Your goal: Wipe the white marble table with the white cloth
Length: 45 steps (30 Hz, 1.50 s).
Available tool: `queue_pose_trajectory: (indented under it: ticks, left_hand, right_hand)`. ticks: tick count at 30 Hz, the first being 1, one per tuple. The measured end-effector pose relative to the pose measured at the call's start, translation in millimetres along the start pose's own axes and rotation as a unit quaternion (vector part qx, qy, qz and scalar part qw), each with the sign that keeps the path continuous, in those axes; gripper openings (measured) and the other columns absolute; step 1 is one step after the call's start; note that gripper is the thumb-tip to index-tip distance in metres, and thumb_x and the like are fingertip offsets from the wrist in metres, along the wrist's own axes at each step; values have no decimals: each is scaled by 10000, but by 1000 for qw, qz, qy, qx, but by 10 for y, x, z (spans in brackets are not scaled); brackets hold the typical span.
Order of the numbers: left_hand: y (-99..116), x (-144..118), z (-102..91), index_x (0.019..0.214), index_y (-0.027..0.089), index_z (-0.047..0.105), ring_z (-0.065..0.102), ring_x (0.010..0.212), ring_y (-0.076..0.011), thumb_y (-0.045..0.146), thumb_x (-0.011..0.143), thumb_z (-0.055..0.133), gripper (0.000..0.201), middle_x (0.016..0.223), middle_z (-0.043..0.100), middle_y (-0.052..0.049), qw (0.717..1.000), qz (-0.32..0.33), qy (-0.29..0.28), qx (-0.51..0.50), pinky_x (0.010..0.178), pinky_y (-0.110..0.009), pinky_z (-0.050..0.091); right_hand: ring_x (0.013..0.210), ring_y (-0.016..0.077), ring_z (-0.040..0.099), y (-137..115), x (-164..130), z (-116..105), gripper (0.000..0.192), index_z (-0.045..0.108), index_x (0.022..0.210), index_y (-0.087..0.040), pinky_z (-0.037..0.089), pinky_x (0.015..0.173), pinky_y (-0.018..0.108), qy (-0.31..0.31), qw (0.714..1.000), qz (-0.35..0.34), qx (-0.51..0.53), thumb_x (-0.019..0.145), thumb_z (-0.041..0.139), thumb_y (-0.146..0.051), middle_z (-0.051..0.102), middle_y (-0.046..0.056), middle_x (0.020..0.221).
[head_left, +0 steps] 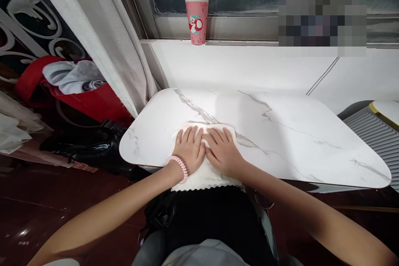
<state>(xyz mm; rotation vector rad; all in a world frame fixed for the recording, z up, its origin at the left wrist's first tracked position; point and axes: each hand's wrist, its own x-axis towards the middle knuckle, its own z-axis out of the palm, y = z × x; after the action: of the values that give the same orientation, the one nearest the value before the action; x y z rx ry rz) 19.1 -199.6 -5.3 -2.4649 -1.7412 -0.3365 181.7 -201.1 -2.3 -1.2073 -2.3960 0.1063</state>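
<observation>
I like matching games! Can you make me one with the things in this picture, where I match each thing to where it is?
Things:
1. pink cup
2. white cloth
3. red bag
4. pink hair tie

Places:
A. on the floor by the curtain
B. around the left wrist
C. on the window ledge
D. flat on the marble table, under both hands

Pairs: 1-C, 2-D, 3-A, 4-B. The left hand and right hand press side by side on the cloth.

Pink cup (pixel 196 17) on sill — red bag (pixel 93 102) beside curtain (pixel 102 37).
</observation>
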Motion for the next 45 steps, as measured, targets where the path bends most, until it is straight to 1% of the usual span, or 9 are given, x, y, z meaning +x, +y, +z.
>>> queue_pose_trajectory:
  ticks: [3,6,13,18,22,27,33,40,45]
  left_hand:
    - [-21,360,60,1413,108,461,408,1378,-307,310,967,291,519,1465,495,-161,1000,-4,-8,-9,1160,-538,268]
    - [-87,906,163,1371,148,496,422,1361,-285,291,959,311,474,1444,516,-140,1000,10,-6,-24,1160,-510,262]
    - [-276,2125,450,1371,148,488,411,1361,-277,265,957,300,470,1445,505,-141,999,-6,-6,-36,1162,-490,231]
    - [-380,2655,569,1372,174,496,407,1364,-255,278,951,305,474,1445,509,-109,998,21,-17,-56,1162,-442,239]
    - [-423,2893,615,1361,183,511,433,1343,-259,309,943,331,472,1409,542,-108,997,22,-19,-65,1147,-426,272]
    - [-424,2921,631,1349,193,525,452,1328,-256,320,949,323,466,1389,562,-100,997,20,-14,-71,1139,-421,291]
    - [-324,2712,601,1362,208,518,445,1344,-235,298,958,319,460,1430,539,-76,998,22,2,-65,1153,-411,274]
    - [-86,2287,497,1355,189,520,452,1341,-224,278,964,338,441,1423,546,-95,998,27,6,-61,1156,-420,282]
    - [132,1818,377,1354,186,508,432,1360,-223,260,976,307,435,1424,539,-108,998,-1,8,-65,1174,-442,255]
  right_hand:
    - [1323,260,422,240,273,26,367,547,1246,-187,200,1168,515,-11,998,51,21,932,357,-209,554,117,1366]
    - [1278,240,464,580,678,101,358,557,1176,-216,207,1156,495,12,992,127,10,911,323,-158,600,97,1286]
    - [1261,231,475,1428,1529,203,367,545,1198,-210,227,1140,452,31,990,133,-19,922,307,-171,585,86,1324]
    - [1254,241,482,1720,1803,208,386,546,1235,-206,239,1139,464,43,983,174,-35,934,305,-183,595,93,1312]
    - [1259,251,483,1843,1902,220,384,551,1253,-224,250,1139,474,58,981,180,-49,937,335,-196,596,88,1318]
    - [1257,241,485,1872,1889,232,381,558,1254,-206,243,1144,454,69,981,177,-38,942,339,-193,597,90,1327]
    - [1299,238,447,1736,1682,186,392,547,1278,-181,195,1165,465,63,982,175,-38,956,324,-200,561,108,1375]
    - [1301,256,449,1517,1290,105,396,558,1270,-183,212,1151,498,62,983,168,-43,940,338,-191,562,122,1378]
    - [1305,252,444,1283,953,17,416,540,1309,-173,217,1151,488,39,987,146,-56,957,319,-199,547,124,1395]
